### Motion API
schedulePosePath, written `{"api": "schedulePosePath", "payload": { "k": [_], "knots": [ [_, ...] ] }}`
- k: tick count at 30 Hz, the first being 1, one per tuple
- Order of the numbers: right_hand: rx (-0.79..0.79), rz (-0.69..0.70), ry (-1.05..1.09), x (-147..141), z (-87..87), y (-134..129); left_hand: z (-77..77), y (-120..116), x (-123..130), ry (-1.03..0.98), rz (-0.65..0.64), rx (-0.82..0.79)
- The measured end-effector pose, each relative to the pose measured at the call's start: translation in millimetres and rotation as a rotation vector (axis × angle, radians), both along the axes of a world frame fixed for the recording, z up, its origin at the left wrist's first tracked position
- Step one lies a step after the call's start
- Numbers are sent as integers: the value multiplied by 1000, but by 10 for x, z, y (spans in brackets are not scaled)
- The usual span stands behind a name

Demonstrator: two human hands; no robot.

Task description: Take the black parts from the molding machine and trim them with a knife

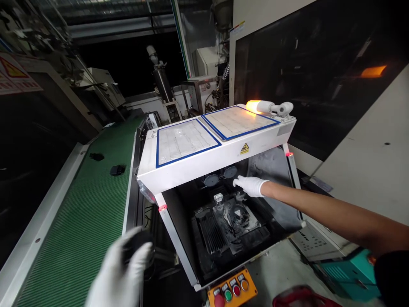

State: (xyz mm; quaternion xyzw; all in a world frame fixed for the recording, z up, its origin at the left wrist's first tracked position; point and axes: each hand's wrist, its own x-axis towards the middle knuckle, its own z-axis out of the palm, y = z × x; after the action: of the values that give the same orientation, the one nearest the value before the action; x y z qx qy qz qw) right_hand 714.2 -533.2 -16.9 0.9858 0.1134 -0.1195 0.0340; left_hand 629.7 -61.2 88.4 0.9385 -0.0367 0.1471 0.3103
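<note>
"What's in your left hand [119, 273]?"

"Your white-gloved fingers are clenched around a blurred black object [138, 246], at the near left, beside a green ribbed conveyor belt [78, 217]."

"And your right hand [251, 186]?"

"Its white-gloved fingers are stretched out and released, holding nothing, inside the open machine, near two round dark suction cups [211, 180]."

"What's around me?"

"Above that hand, a raised white hood [191, 172] carries two blue-framed sheets [183, 140], and an amber lamp [257, 106] glows at its far end. Two small black pieces [117, 170] lie on the belt. An orange button box [231, 290] sits at the machine's near edge."
</note>
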Motion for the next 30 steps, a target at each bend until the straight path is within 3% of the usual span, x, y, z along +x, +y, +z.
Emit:
{"api": "schedulePosePath", "payload": {
  "k": [2, 4, 8, 12, 17, 30],
  "knots": [
    [-1, -30, -5, -29, 29, 59, -161, -514, 5, 101, -277, -34],
    [-2, -70, -8, -53, 74, 127, -390, -986, 133, 141, -454, -10],
    [19, -149, -3, -83, 156, 233, -748, -1674, 645, 175, -541, 175],
    [68, -189, 1, -90, 211, 260, -812, -2092, 1068, 191, -597, 313],
    [118, -215, -14, -75, 197, 237, -806, -2340, 1235, 242, -622, 433],
    [158, -218, -43, -74, 173, 220, -701, -2475, 1245, 299, -645, 559]
  ]
}}
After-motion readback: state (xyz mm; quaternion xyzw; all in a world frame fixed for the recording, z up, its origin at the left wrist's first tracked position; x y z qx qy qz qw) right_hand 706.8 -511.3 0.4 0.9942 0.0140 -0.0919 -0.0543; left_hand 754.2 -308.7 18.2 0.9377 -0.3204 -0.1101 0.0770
